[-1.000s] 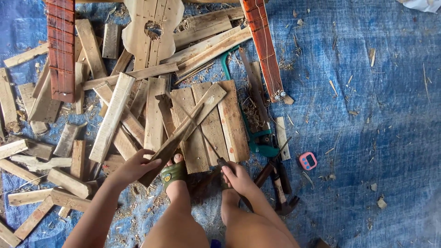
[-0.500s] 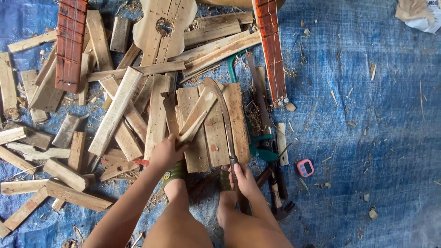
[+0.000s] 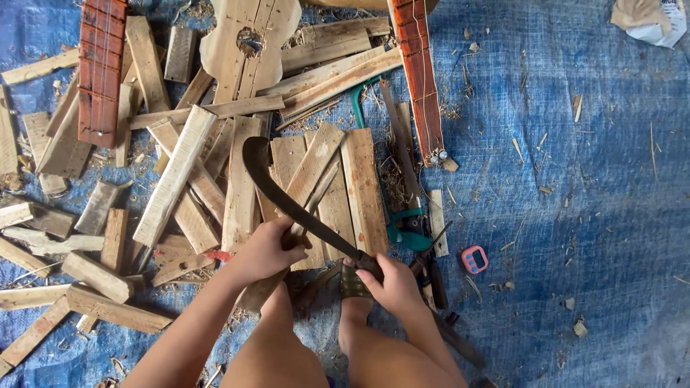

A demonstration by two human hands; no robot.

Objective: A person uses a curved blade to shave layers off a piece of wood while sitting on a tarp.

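Seen from the head camera, looking down. Right hand had its fingers wrapped tight on the handle of a long dark curved metal blade; the blade ran up and left from that grip, its hooked tip over the pale planks. Left hand had its fingers clamped round a narrow pale wooden slat, which lay slanted under the blade, lower end near the knees. Blade edge crossed the slat just beside the left fingers.

Around them: a heap of rough pale wood offcuts on a blue woven tarpaulin spread on the ground, a reddish fretted instrument neck at upper left, another reddish neck at upper right, an unfinished pale guitar-shaped wooden body at top, a green-framed saw, and a small pink plastic object.

Risks, as judged: the blade sat very close to the left fingers, so a slip along the grain could reach them. The slat rested on loose planks and might shift under pressure. Bare legs lay right below the work.

Hard to make out: the handle, covered by the right hand; the slat's lower end; the dark tools beside the right knee; whether the edge had bitten into the wood.
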